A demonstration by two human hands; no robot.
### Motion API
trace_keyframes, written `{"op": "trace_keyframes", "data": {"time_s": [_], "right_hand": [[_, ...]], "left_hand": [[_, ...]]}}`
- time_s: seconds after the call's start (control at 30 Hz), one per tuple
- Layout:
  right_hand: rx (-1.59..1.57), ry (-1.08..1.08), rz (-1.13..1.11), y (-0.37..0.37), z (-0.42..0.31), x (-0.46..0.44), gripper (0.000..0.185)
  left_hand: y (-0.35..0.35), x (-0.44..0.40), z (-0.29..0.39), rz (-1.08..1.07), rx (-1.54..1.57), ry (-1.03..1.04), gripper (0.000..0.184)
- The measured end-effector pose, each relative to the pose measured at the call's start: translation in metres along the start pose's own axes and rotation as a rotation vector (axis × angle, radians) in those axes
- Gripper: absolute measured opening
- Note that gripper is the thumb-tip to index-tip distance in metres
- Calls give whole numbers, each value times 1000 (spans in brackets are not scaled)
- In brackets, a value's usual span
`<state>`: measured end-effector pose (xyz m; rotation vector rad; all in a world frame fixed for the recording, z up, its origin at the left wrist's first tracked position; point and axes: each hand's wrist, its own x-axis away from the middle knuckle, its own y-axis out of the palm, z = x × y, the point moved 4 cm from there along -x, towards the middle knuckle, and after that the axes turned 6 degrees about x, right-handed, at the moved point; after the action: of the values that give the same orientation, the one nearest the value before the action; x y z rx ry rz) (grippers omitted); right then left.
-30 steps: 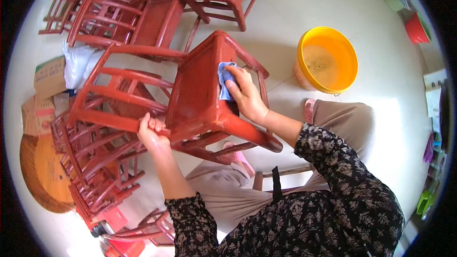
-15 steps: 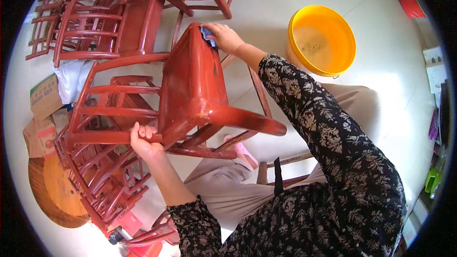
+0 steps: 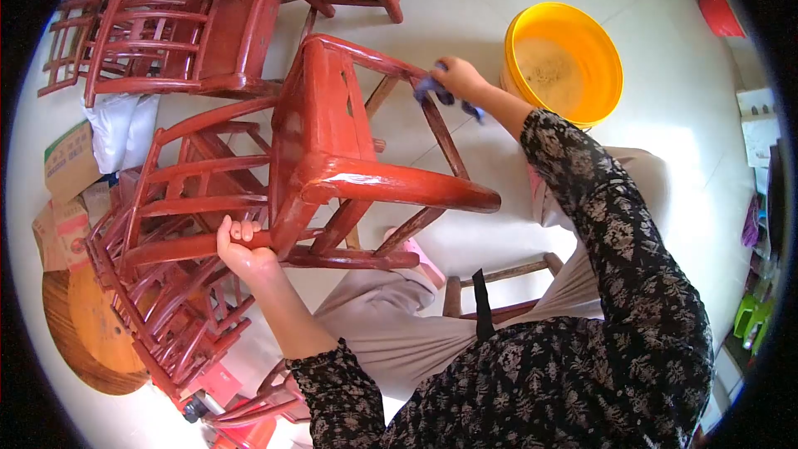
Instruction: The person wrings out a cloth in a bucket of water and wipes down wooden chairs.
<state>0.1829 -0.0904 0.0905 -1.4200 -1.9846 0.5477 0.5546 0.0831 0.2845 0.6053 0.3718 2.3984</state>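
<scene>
Your left hand (image 3: 247,256) grips the tilted red chair (image 3: 337,112) by its backrest (image 3: 170,250); your right hand (image 3: 461,80) holds blue cloth (image 3: 431,90) at one leg (image 3: 374,57).

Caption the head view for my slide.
Left hand grips a tilted red chair; right hand holds a blue cloth at one leg.

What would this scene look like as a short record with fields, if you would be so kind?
Left hand: gripping a backrest post of the tilted red wooden chair
Right hand: holding a blue cloth at the end of one chair leg
Yellow bucket: on the floor, cloudy-looking liquid inside
Nearby: more red chairs, a white plastic bag, a cardboard box
</scene>
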Motion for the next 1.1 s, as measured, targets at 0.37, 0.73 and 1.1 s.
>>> {"op": "trace_keyframes", "data": {"time_s": [0.37, 0.73, 1.1], "right_hand": [[305, 205, -46, 49, -11, 4, 48], [-521, 643, -448, 56, -1, 178, 51], [-593, 647, -81, 81, 28, 102, 43]], "left_hand": [[2, 5, -2, 19, -33, 22, 30], [13, 12, -3, -14, -49, 12, 30], [-1, -1, -4, -70, -91, 36, 25]]}}
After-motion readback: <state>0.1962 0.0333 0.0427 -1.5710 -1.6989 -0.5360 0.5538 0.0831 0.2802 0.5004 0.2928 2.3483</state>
